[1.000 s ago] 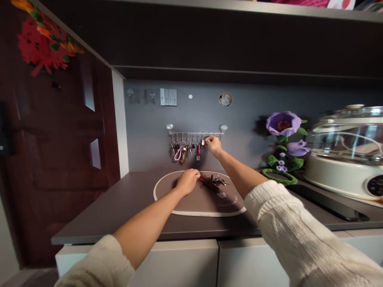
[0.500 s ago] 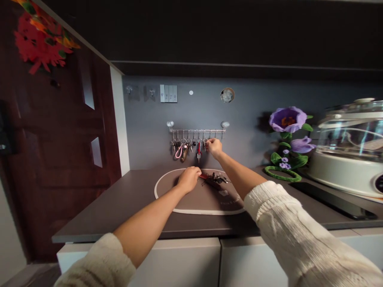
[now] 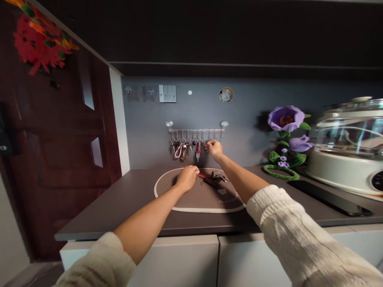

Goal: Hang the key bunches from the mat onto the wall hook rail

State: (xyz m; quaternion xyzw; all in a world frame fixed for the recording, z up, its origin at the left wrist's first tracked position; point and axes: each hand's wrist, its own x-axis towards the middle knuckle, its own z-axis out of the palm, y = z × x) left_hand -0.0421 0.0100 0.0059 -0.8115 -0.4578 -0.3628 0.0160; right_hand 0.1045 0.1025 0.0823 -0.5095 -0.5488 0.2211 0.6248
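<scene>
My right hand (image 3: 214, 150) is raised at the right part of a clear hook rail (image 3: 197, 130), thumb and fingers pinched on a small key (image 3: 206, 146) at one of the hooks. The fingers partly cover the key. My left hand (image 3: 188, 178) rests low over a brown oval mat (image 3: 167, 191), fingers curled together; what they hold, if anything, is hidden. Just right of its fingertips lie a red strap (image 3: 202, 175) and a bunch of keys (image 3: 218, 177). On the rail hang a key with a red tag (image 3: 198, 148), a pink loop (image 3: 178, 151) and several other keys.
The mat lies on a dark countertop (image 3: 113, 199). To the right are a purple fabric flower (image 3: 285, 118) with a green ring base, a black phone (image 3: 332, 197) and a white appliance with a clear cover (image 3: 338, 169). A dark shelf (image 3: 227, 36) overhangs; a red-brown door (image 3: 60, 159) stands left.
My right hand has lowered slightly beside the hooks, and the white-tagged key it held now hangs near the rail, mostly hidden by the fingers. My left hand stays on the mat. The view shifted slightly.
</scene>
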